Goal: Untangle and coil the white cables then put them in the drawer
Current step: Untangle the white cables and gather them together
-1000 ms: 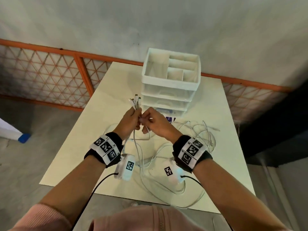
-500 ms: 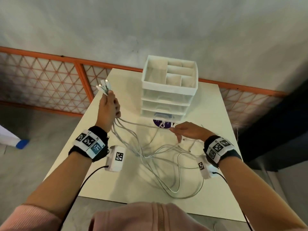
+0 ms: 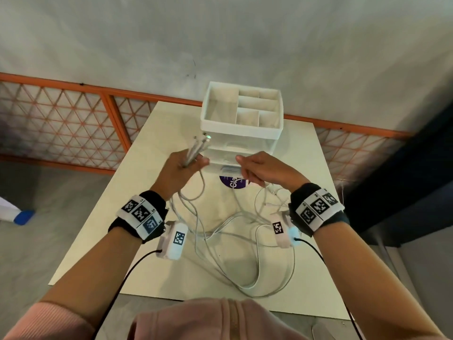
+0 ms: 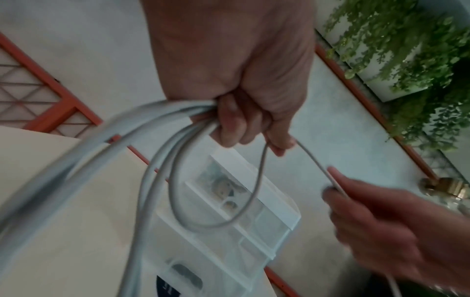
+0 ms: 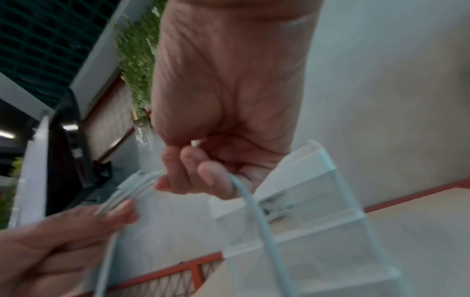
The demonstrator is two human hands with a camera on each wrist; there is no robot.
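i keep the plug ends of the white cables [image 3: 199, 148] bunched in my left hand [image 3: 180, 171] so they stay together as one anchor while the rest gets sorted; the plugs stick up and away past my knuckles, toward the drawer unit [image 3: 241, 133]. my left hand is clenched around that bundle, and in the left wrist view the strands curve out from under my curled fingers [image 4: 230, 124], with one thinner strand looping down and across to the other hand.

my right hand [image 3: 263, 171] pinches that single strand between thumb and fingertips, knuckles up, held level with the left and a little apart from it, just in front of the drawers. i judge this lets me draw one cable out of the tangle at a time.

the remainder of the cables hangs from both hands and lies in loose, crossing loops on the worktop [image 3: 117, 236] between my forearms, toward the near edge. nothing is coiled yet, as far as i can tell. the drawer unit stands at the far middle of the worktop; its top tray is open, and i cannot tell whether any drawer is pulled out.
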